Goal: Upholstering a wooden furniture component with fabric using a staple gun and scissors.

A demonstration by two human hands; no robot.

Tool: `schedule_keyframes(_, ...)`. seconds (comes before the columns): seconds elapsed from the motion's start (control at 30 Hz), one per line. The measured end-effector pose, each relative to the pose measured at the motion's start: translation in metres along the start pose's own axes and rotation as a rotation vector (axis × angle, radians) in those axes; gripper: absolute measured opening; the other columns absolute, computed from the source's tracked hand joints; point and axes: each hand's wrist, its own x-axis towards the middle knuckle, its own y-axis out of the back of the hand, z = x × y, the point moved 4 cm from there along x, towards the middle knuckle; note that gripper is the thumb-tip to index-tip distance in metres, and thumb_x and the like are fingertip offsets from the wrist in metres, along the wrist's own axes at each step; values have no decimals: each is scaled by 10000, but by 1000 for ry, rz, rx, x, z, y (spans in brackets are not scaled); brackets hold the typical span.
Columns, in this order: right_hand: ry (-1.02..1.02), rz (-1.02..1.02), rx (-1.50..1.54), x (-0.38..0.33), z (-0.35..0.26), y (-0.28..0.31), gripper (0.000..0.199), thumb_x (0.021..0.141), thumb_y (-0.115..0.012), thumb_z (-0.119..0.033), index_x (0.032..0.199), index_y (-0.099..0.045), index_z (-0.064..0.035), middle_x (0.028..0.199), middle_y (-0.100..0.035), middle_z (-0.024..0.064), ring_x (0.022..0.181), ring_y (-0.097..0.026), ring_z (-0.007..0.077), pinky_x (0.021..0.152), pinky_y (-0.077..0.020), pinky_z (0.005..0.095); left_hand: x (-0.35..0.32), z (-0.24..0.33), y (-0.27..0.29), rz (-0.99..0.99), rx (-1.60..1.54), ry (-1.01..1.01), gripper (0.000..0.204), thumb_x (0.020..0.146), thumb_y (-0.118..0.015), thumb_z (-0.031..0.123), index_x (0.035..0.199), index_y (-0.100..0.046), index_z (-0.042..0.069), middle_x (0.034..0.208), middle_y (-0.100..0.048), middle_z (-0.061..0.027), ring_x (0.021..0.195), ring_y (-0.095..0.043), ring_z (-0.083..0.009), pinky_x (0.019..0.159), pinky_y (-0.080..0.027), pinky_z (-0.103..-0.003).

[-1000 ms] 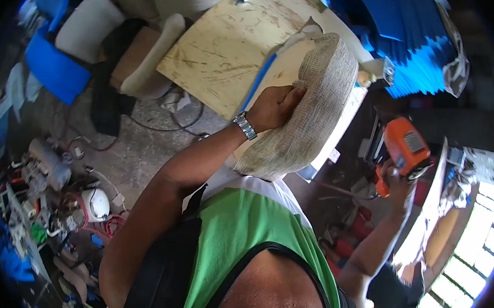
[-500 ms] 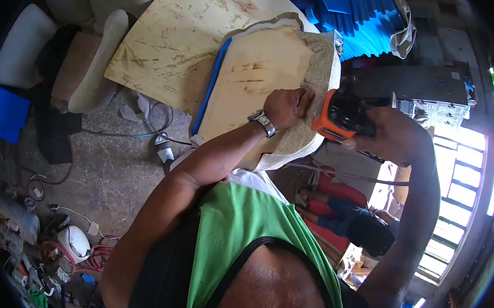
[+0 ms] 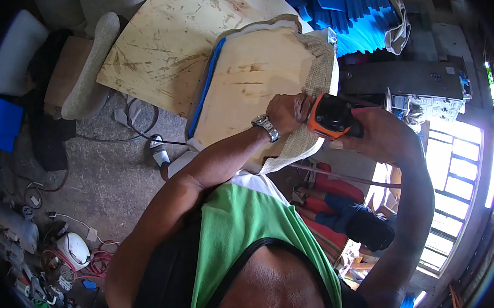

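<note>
A seat panel with a bare wooden board (image 3: 252,80) lies before me, its right edge wrapped in beige woven fabric (image 3: 319,62) and its left edge showing a blue strip (image 3: 210,85). My left hand (image 3: 287,112), wearing a metal watch, is closed on the fabric fold at the panel's right edge. In my right hand (image 3: 383,135) is an orange and black staple gun (image 3: 331,117). Its head is right beside my left fingers, over the fabric edge; whether the nose touches the fabric is hidden.
Under the panel extends a scuffed plywood tabletop (image 3: 157,50). Blue foam sheets (image 3: 353,24) are stacked at the far right. Another person (image 3: 362,222) sits at the right on something red. Pale cushions (image 3: 93,66) stand at the left; a compressor (image 3: 15,226) and red hoses (image 3: 99,264) lie lower left.
The staple gun has come slightly left and closer to my left hand, which still holds the fabric edge. The whole view has shifted a little.
</note>
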Motion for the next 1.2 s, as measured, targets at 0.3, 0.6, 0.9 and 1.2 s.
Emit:
schedule_keyframes(0.3, -81, 89, -65, 14, 7, 14, 540, 805, -697, -556, 1066, -701, -83, 857, -700, 206, 813, -683, 358, 799, -520, 447, -3, 0, 3, -12, 8, 88, 407, 1005, -401, 343, 838, -619, 43, 615, -605, -216, 592, -611, -422, 618, -490, -531)
schedule_keyframes(0.6, -27, 294, 23, 25, 20, 23, 544, 808, -705, -540, 1108, -679, -86, 849, -696, 195, 801, -679, 353, 794, -518, 432, -1, 4, 17, -46, -30, 167, 425, 1003, -417, 355, 815, -611, 27, 666, -617, -239, 621, -610, -437, 639, -483, -538)
schedule_keyframes(0.9, -19, 713, 827, 68, 176, -74, 436, 889, -677, -463, 830, -626, -35, 590, -567, 5, 516, -564, 93, 493, -447, 268, -3, -16, 133, 194, -106, 353, 540, 1015, -412, 458, 833, -624, -4, 694, -581, -245, 619, -575, -328, 631, -448, -406)
schedule_keyframes(1.2, 155, 211, 1168, 269, 194, -329, 295, 886, -682, -304, 952, -653, -19, 687, -577, 0, 585, -526, 72, 529, -435, 262, -72, -25, 202, 287, -308, 536, 575, 1017, -407, 496, 1099, -615, -34, 848, -645, -44, 761, -570, -138, 701, -473, -344)
